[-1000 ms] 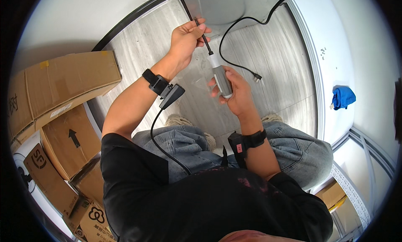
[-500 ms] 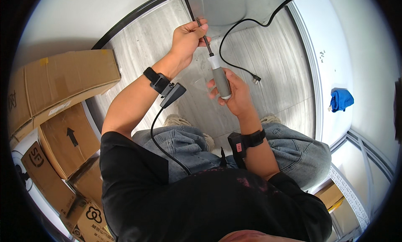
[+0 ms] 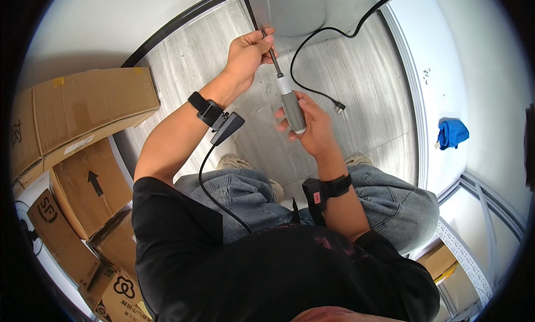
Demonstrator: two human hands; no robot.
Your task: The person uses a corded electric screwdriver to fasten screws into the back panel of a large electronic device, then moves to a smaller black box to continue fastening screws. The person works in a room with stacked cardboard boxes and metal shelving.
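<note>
The right hand (image 3: pixel 315 127) has its grip closed around the grey, cylindrical handle of a screwdriver with a white collar and a dark metal shaft (image 3: pixel 292 109), palm underneath and fingers curled over the lower half of the handle. The left hand (image 3: pixel 248 52) pinches the upper end of the shaft between thumb and fingertips, right where the tip meets the edge of a pale grey metal panel (image 3: pixel 304 10) at the top of the view.

Compared with a second ago, the screwdriver stands a little steeper and the right hand has shifted slightly along the handle, with the fingers rewrapped; the left hand sits at the same spot on the shaft. That reads as a re-grip between turns, with the tip staying guided at the panel edge, so the work at that point looks under way rather than finished.

A black cable with a small plug (image 3: pixel 338 105) trails loose over the pale wood-grain floor (image 3: pixel 368 99) just beyond the right hand. Both wrists carry black straps with small devices. Brown cardboard boxes (image 3: pixel 83 107) are stacked to the person's left, and a blue cloth (image 3: pixel 451 132) lies well apart on the right.
</note>
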